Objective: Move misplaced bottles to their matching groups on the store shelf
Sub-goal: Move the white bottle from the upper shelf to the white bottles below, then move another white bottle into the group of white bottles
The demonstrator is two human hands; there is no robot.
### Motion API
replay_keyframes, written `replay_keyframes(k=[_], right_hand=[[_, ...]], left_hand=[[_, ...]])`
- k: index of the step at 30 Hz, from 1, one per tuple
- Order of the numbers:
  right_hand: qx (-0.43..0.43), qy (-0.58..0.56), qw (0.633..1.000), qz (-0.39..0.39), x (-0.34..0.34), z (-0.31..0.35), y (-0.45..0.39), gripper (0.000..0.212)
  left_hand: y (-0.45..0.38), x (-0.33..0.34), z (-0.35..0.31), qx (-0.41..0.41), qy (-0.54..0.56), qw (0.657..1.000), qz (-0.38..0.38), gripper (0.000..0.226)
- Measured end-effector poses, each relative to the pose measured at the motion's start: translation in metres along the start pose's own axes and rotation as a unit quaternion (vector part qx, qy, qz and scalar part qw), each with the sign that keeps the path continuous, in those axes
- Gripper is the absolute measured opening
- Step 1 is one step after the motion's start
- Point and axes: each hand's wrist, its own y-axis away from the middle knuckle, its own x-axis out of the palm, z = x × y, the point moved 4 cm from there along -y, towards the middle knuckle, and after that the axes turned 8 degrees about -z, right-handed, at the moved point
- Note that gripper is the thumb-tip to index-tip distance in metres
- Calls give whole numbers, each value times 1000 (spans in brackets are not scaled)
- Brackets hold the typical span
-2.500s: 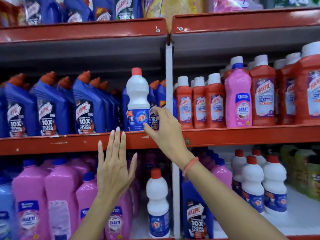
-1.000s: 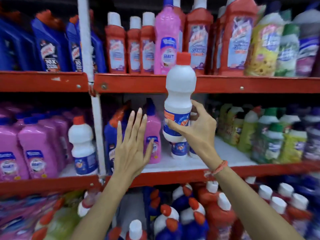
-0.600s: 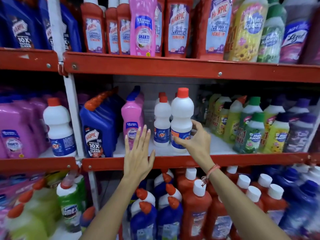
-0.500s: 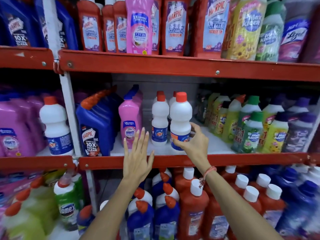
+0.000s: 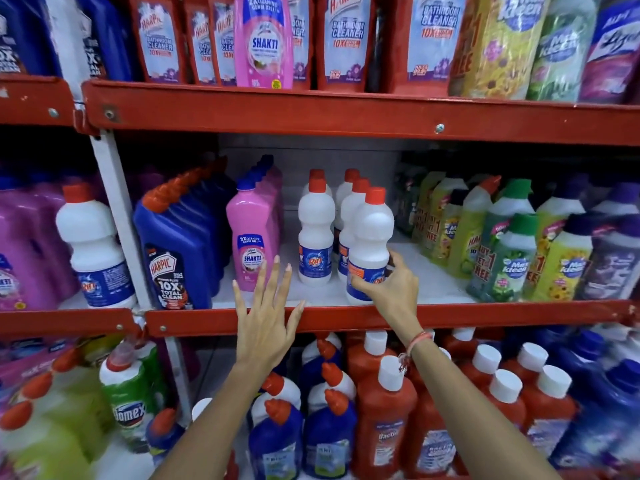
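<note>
A white Rin bottle (image 5: pixel 370 237) with a red cap stands at the front of the middle shelf (image 5: pixel 346 318), among other white Rin bottles (image 5: pixel 316 233). My right hand (image 5: pixel 391 289) grips its lower label from the right. My left hand (image 5: pixel 268 320) hovers flat, fingers spread, over the shelf's red front edge and holds nothing. A pink Shakti bottle (image 5: pixel 264 43) stands among red Harpic bottles (image 5: pixel 341 39) on the upper shelf. Another white Rin bottle (image 5: pixel 90 247) stands alone among pink bottles at the left.
Blue Harpic bottles (image 5: pixel 176 251) and pink Shakti bottles (image 5: pixel 252 244) stand left of the white group. Green and yellow Max Kleen bottles (image 5: pixel 502 244) fill the right side. A white upright post (image 5: pixel 117 216) divides the bays. The lower shelf holds red, blue and green bottles.
My right hand carried the white bottle from the upper shelf down to the middle shelf and set it beside the other white bottles. The view dropped with it. My left hand stayed open.
</note>
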Motion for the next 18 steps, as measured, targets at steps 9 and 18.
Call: replay_keyframes(k=[9, 18], right_hand=[[31, 4, 999, 8, -1, 2, 9, 77], [-76, -55, 977, -190, 52, 88, 87, 32]], left_hand=[[3, -10, 2, 11, 76, 997, 6, 70], [37, -74, 78, 41, 221, 970, -90, 56]])
